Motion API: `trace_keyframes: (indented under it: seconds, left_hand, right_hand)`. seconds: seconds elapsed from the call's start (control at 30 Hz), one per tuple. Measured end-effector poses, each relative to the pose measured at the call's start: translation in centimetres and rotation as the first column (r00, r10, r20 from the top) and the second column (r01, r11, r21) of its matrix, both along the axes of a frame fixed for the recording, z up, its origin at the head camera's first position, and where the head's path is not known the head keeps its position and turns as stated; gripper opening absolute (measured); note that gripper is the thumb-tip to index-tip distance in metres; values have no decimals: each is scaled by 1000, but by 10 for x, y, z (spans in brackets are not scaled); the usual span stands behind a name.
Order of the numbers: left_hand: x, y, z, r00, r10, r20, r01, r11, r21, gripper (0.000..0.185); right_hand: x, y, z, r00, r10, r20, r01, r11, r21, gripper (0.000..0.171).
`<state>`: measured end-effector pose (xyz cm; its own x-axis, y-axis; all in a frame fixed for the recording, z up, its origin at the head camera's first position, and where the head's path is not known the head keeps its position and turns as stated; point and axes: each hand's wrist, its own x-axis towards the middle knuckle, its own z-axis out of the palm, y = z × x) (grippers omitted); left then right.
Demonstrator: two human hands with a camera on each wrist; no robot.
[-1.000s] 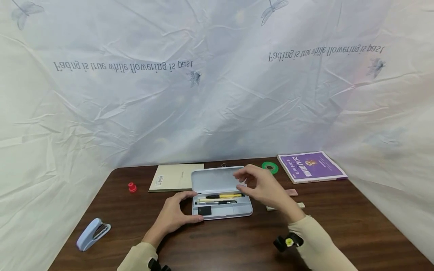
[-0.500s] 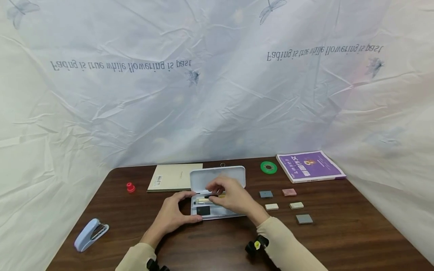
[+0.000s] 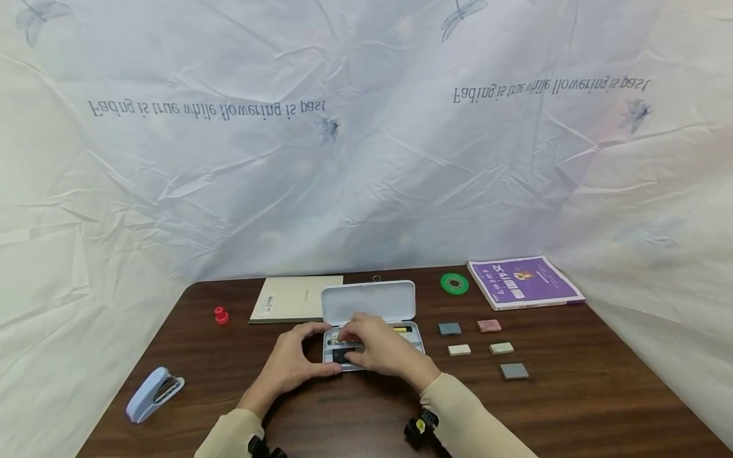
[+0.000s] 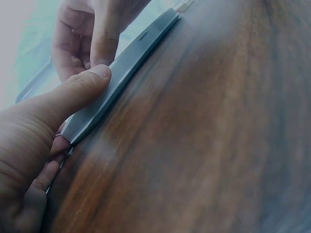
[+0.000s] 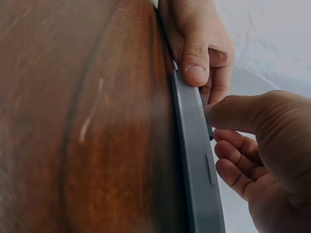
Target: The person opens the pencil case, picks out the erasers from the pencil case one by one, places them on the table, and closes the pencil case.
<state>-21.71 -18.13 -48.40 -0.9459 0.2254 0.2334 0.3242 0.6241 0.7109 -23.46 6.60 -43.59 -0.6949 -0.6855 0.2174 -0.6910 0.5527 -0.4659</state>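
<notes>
A pale blue pencil case [image 3: 369,300] lies with its lid raised in the middle of the table. My left hand [image 3: 289,359] grips its left end, thumb on the front wall and fingers behind. Inside the case my right hand [image 3: 380,346] pinches a black rectangular block [image 3: 339,355], its thumb at the block's right side. In the right wrist view the dark block [image 5: 211,132] shows just past the right thumb, at the case's front wall [image 5: 194,160]. Behind the right hand, a yellow and black pen [image 3: 403,329] shows in part; the other pens are mostly covered.
Right of the case lie several small blocks, among them a pink one [image 3: 489,326] and a grey one [image 3: 514,371]. Farther back are a green ring [image 3: 454,284] and a purple book [image 3: 527,280]. A notebook [image 3: 298,298], red knob-shaped piece [image 3: 221,315] and stapler [image 3: 153,394] lie left.
My right hand has come from the case's right side, over the lid and pens, down and left to the black block. The left hand keeps its grip in place.
</notes>
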Motion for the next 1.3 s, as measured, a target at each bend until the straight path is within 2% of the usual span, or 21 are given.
trace_keyframes:
  seconds: [0.33, 0.5, 0.7, 0.87, 1.1, 1.3]
  left_hand:
    - [-1, 0, 0, 1000, 1, -4, -1, 1000, -3, 85]
    - [-1, -1, 0, 1000, -1, -1, 1, 1000, 5, 85]
    - [-1, 0, 0, 1000, 2, -2, -2, 1000, 7, 85]
    - [0, 0, 0, 1000, 2, -1, -2, 1000, 0, 85]
    - [-1, 0, 0, 1000, 2, -6, -2, 1000, 4, 85]
    - [0, -1, 1, 1000, -8, 1, 8, 1000, 12, 84]
  right_hand:
    - [3, 0, 0, 999, 44, -24, -43, 998, 49, 18]
    - [4, -2, 2, 998, 60, -12, -60, 998, 33, 11]
    - [4, -4, 3, 999, 53, -4, -53, 998, 32, 11]
    - [4, -2, 5, 999, 44, -11, -44, 999, -6, 12]
    - [2, 12, 22, 997, 41, -72, -47, 996, -82, 16]
    - [-1, 35, 41, 994, -23, -108, 10, 993, -115, 15]
